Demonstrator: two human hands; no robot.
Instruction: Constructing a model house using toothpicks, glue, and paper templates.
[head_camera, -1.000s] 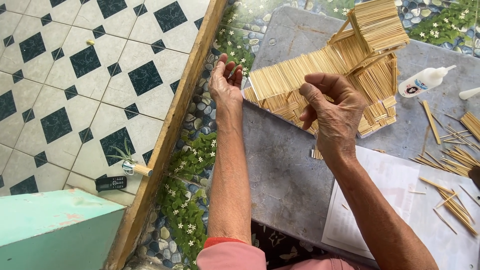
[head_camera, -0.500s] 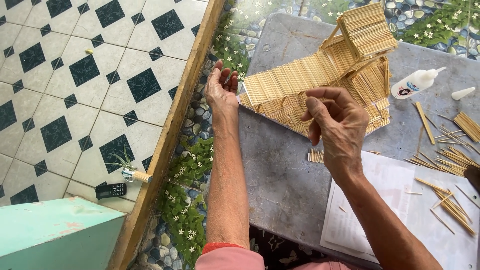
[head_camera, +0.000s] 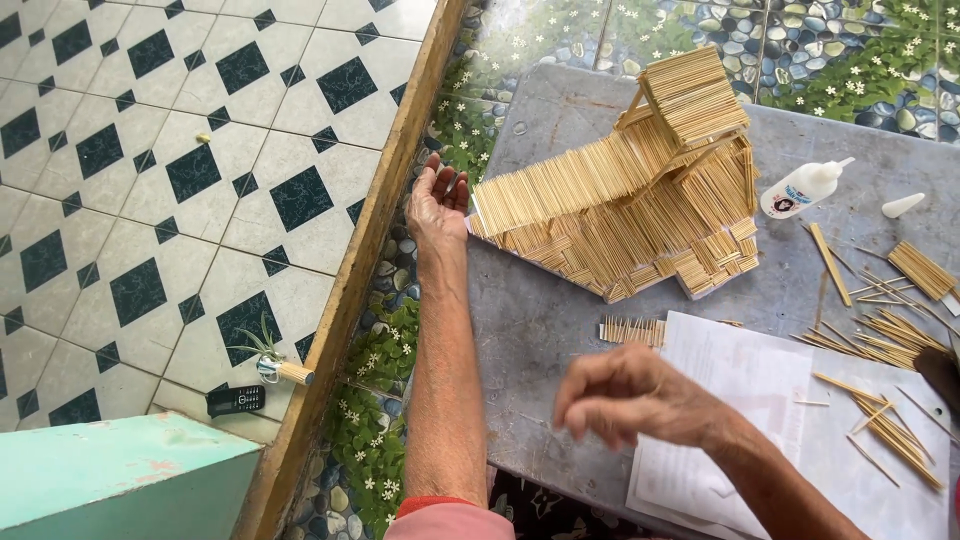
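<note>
A grey counter (head_camera: 560, 330) stands over a floor printed with pebbles, leaves and small white flowers, and a wooden beam (head_camera: 370, 250) divides that floor from white tiles with dark diamond shapes on the left. A turquoise box (head_camera: 110, 480) fills the lower left corner, with a small black phone (head_camera: 236, 400) and a little plant in a cork-like holder (head_camera: 275, 365) just beside it on the tiles.

On the counter sits a stick house (head_camera: 640, 190), built from many thin pale sticks, with a sloping roof and a taller stacked part at the back. The left hand (head_camera: 438, 200) rests at the counter's left edge, fingers loosely curled, its fingertips touching the low end of the roof; its grip holds nothing that can be seen. The right hand (head_camera: 630, 400) hovers nearer the person, above the counter and the edge of a white paper sheet (head_camera: 740, 400). It is blurred, with fingers bent downward and bunched; whether the grip has anything in it cannot be told.

A short row of glued sticks (head_camera: 632, 330) lies between the house and the paper. A white glue bottle (head_camera: 805, 187) lies to the right of the house, with its cap (head_camera: 903, 205) near it. Loose sticks (head_camera: 880, 330) are scattered over the right side of the counter and the paper.
</note>
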